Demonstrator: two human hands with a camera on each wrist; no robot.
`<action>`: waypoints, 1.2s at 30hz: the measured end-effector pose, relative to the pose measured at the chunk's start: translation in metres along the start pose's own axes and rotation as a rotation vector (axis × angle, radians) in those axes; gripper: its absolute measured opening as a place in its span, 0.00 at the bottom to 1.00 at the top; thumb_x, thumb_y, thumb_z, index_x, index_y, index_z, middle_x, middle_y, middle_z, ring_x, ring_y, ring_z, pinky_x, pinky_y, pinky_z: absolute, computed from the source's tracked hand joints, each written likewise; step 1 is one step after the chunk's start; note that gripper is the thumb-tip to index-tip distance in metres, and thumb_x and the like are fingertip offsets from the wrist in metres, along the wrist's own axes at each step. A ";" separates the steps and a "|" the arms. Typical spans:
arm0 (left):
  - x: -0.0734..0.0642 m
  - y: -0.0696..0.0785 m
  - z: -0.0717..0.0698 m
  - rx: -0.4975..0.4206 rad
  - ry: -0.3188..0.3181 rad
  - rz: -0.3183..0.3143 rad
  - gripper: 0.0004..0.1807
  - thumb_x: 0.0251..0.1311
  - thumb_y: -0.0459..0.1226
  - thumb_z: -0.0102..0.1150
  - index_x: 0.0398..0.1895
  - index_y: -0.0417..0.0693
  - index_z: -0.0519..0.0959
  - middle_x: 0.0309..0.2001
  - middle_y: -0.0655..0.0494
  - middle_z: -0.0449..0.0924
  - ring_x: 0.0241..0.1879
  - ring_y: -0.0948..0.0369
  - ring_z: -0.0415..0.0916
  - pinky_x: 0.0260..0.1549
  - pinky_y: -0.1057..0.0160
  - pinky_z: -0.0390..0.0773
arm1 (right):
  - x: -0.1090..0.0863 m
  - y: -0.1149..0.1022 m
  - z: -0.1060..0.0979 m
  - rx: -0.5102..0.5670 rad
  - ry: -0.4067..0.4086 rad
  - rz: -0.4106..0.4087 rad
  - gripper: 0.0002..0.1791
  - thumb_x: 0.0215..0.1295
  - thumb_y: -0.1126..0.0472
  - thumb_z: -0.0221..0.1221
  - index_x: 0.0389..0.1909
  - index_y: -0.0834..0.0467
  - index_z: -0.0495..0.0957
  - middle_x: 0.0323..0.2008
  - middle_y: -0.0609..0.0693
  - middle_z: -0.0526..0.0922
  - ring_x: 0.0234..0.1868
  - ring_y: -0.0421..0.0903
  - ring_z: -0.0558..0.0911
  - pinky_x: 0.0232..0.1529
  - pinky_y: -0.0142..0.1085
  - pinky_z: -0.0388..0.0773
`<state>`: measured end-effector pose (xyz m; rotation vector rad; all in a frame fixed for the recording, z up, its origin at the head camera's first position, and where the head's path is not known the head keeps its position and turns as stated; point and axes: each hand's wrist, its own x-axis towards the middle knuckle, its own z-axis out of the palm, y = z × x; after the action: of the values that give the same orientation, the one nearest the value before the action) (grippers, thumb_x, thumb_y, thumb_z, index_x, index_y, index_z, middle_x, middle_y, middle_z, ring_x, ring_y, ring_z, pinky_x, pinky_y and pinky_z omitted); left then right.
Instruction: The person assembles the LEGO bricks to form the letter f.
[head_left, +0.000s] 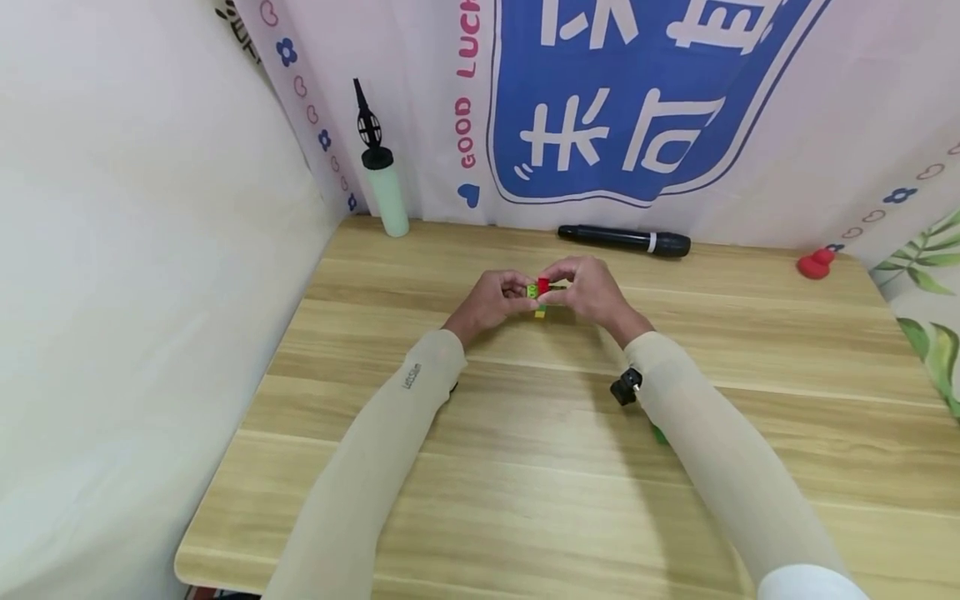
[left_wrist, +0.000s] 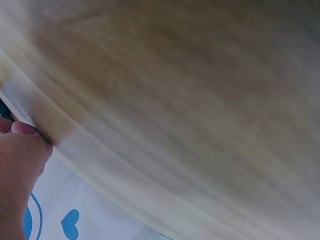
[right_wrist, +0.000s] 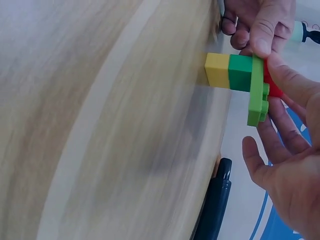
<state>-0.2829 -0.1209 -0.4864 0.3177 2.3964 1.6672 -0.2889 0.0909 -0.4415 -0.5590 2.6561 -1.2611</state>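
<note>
Between the hands, over the back part of the table, is a small stack of toy building bricks. In the right wrist view a yellow brick (right_wrist: 217, 70) forms its lower end, followed by a dark green brick (right_wrist: 240, 72), a long light green brick (right_wrist: 255, 97) set crosswise, and a red brick (right_wrist: 274, 89). The left hand (head_left: 491, 300) pinches one end of the light green brick. From the other side the right hand (head_left: 595, 292) holds the red brick with thumb and fingers, which partly hide it. The left wrist view shows part of a hand (left_wrist: 22, 160) at its edge; the bricks are hidden there.
A black microphone (head_left: 622, 239) lies along the back of the wooden table (head_left: 525, 500). At back left stands a pale green hand pump (head_left: 387, 196), and a red knobbed object (head_left: 815, 264) sits at back right. A green piece (head_left: 659, 435) peeks from beneath the right sleeve.
</note>
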 end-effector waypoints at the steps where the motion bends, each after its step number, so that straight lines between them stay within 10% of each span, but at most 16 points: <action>1: 0.000 0.001 0.001 0.001 0.001 0.001 0.16 0.66 0.36 0.75 0.55 0.40 0.86 0.46 0.48 0.85 0.45 0.59 0.79 0.46 0.68 0.80 | -0.001 0.000 0.000 -0.002 0.006 0.001 0.16 0.61 0.62 0.78 0.49 0.59 0.90 0.52 0.58 0.91 0.60 0.56 0.85 0.72 0.56 0.75; 14: -0.003 -0.003 0.000 0.016 0.005 -0.013 0.16 0.68 0.37 0.73 0.56 0.41 0.85 0.48 0.48 0.85 0.46 0.58 0.79 0.47 0.67 0.79 | -0.002 -0.003 0.003 -0.069 -0.011 -0.010 0.15 0.63 0.61 0.77 0.49 0.58 0.89 0.55 0.57 0.90 0.58 0.56 0.84 0.66 0.55 0.78; 21: -0.004 0.002 -0.001 -0.010 -0.008 0.007 0.17 0.67 0.37 0.74 0.55 0.40 0.85 0.45 0.48 0.85 0.43 0.59 0.78 0.44 0.69 0.79 | -0.015 -0.004 -0.012 -0.164 -0.070 -0.074 0.24 0.73 0.59 0.69 0.66 0.61 0.80 0.64 0.60 0.85 0.67 0.61 0.81 0.72 0.59 0.75; 29: -0.003 0.005 0.001 -0.007 -0.010 -0.014 0.19 0.67 0.37 0.74 0.58 0.41 0.85 0.46 0.51 0.82 0.45 0.58 0.75 0.46 0.67 0.77 | -0.075 0.007 -0.058 -0.253 -0.061 -0.009 0.17 0.77 0.55 0.65 0.55 0.64 0.82 0.51 0.61 0.86 0.53 0.56 0.84 0.59 0.54 0.82; 36: -0.003 0.003 0.002 -0.002 -0.009 -0.034 0.19 0.67 0.37 0.74 0.59 0.42 0.84 0.46 0.52 0.81 0.46 0.58 0.75 0.48 0.67 0.78 | -0.148 0.028 -0.090 -0.352 -0.355 0.154 0.18 0.75 0.49 0.67 0.44 0.60 0.77 0.35 0.51 0.80 0.36 0.46 0.76 0.36 0.39 0.75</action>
<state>-0.2791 -0.1190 -0.4838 0.2817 2.3796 1.6499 -0.1862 0.2296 -0.4095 -0.5488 2.5607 -0.5882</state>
